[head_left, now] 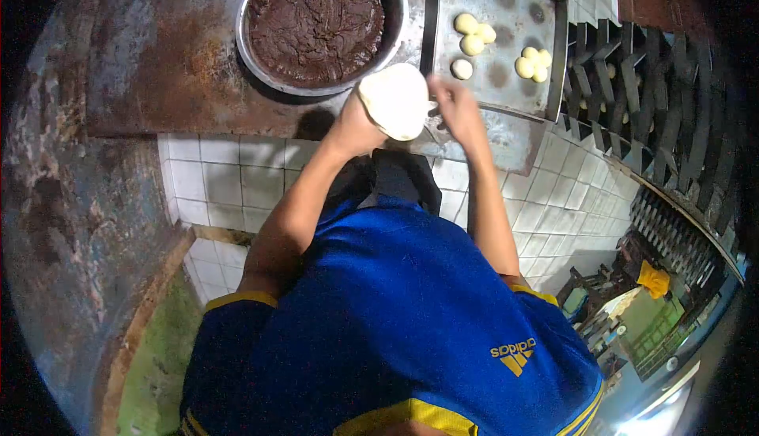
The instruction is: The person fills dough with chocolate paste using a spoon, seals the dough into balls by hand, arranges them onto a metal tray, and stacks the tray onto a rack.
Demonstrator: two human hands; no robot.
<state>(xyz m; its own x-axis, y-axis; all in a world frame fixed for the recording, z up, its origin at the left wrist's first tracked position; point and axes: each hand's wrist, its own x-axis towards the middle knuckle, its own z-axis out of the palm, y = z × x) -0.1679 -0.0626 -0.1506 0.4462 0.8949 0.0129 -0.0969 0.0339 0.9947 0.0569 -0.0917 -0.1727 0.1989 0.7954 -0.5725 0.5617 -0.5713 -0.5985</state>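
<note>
My left hand [356,128] is closed under a flat, pale round of dough [395,102], which covers most of its fingers. Close to the dough's right edge is my right hand [460,116], blurred by motion, its fingers bent inward. A small light-coloured piece shows at those fingertips, too smeared to name. Beyond my left hand stands a round metal pan [245,50] with a thick dark brown paste [316,29] spread in it. Above and right of my right hand, a metal baking tray [451,9] carries small pale dough balls [473,34] in clusters, plus a single ball [462,69].
A worn, stained tabletop [166,49] runs under the pan and tray. White wall tiles [229,171] lie below its edge. On the right stands a dark slatted rack [632,88]. Farther down are a yellow cloth [654,279] and assorted clutter.
</note>
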